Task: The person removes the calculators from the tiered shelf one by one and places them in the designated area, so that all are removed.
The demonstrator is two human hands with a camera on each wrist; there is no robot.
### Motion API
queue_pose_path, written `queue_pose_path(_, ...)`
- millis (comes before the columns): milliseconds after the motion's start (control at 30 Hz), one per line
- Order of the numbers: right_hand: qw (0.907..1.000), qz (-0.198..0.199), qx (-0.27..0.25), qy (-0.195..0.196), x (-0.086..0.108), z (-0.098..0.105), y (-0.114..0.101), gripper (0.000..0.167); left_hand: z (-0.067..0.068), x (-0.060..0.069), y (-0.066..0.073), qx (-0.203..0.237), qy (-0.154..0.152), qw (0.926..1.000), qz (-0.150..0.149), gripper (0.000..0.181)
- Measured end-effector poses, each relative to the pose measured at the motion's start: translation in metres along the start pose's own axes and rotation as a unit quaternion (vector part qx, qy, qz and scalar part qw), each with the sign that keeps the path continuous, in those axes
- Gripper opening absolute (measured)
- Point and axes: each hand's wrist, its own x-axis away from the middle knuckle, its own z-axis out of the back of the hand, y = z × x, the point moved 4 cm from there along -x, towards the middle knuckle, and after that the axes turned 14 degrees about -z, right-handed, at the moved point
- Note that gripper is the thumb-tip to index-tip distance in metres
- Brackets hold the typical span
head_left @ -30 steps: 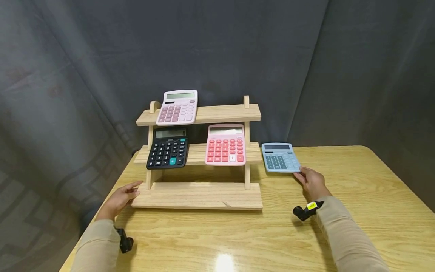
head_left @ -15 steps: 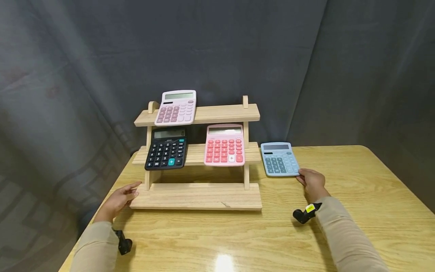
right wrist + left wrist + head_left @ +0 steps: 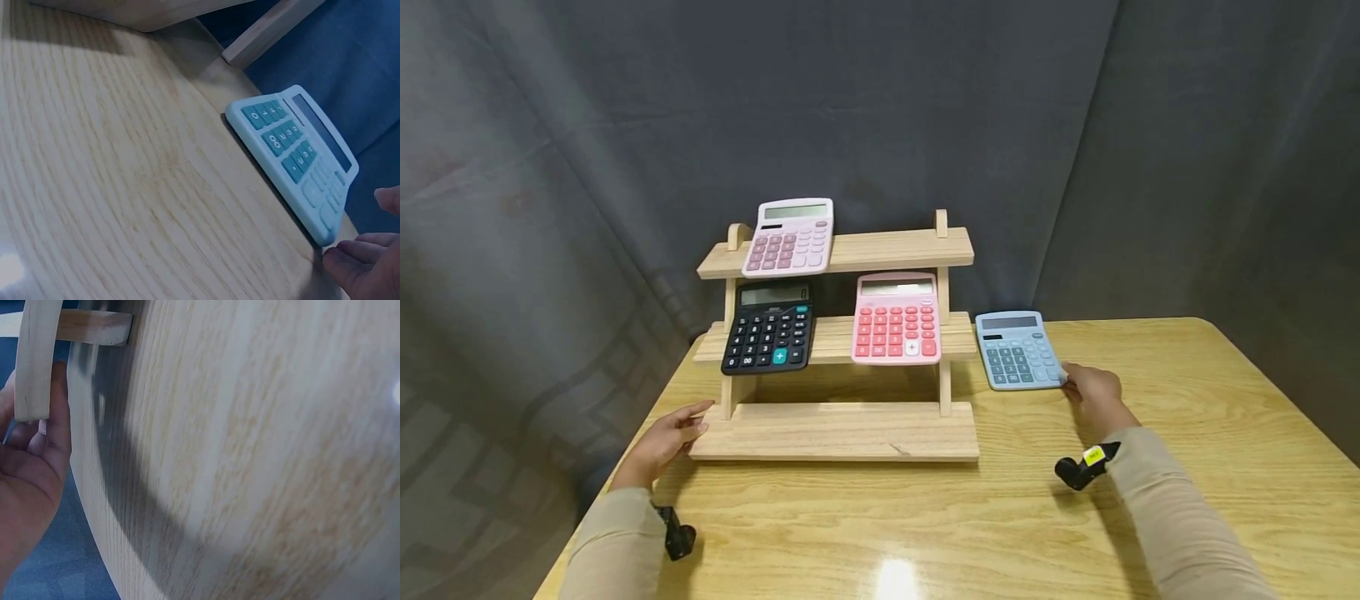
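Note:
A light blue calculator (image 3: 1018, 350) lies face up on the table, just right of the wooden display shelf (image 3: 842, 432). Beside its near right corner is my right hand (image 3: 1096, 398). In the right wrist view the thumb stands apart from the calculator (image 3: 294, 162), and the fingertips are at its corner; whether they touch cannot be told. My left hand (image 3: 658, 442) holds the left end of the bottom board. The left wrist view shows that board (image 3: 36, 362) between thumb and fingers.
On the top tier sits a pale pink calculator (image 3: 790, 237). The middle tier carries a black calculator (image 3: 769, 329) and a pink calculator (image 3: 897, 321). A grey curtain (image 3: 880, 108) hangs behind the wood-grain table (image 3: 850, 525).
The blue calculator has come slightly nearer and turned a little. My right hand has loosened from its corner and shifted slightly right. The left hand stays at the shelf.

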Motion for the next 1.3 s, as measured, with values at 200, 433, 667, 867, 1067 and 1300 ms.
queue_pose_path(200,0.9993,0.000,0.029,-0.023,0.005,0.006,-0.001,0.064,0.000,-0.001,-0.001,-0.001,-0.003,1.0000,-0.001,0.048)
queue_pose_path(433,0.9987,0.001,0.017,-0.048,0.018,0.001,-0.008,0.058,-0.001,-0.001,0.002,-0.002,-0.004,1.0000,0.008,0.048)
queue_pose_path(667,0.9876,-0.005,-0.072,-0.140,0.039,-0.007,-0.017,0.032,-0.004,-0.003,0.003,0.004,-0.003,1.0000,0.003,0.047)
queue_pose_path(867,0.9675,-0.021,-0.130,-0.216,0.058,-0.021,-0.022,0.006,-0.004,-0.003,-0.003,0.005,0.005,0.9998,0.017,0.047)
queue_pose_path(1067,0.9508,-0.007,-0.140,-0.276,0.074,-0.037,-0.029,0.017,-0.003,-0.003,-0.004,0.002,0.002,1.0000,0.008,0.046)
queue_pose_path(1300,0.9429,0.012,-0.142,-0.301,0.094,-0.057,-0.037,0.012,-0.001,-0.001,0.000,0.000,-0.003,1.0000,0.006,0.047)
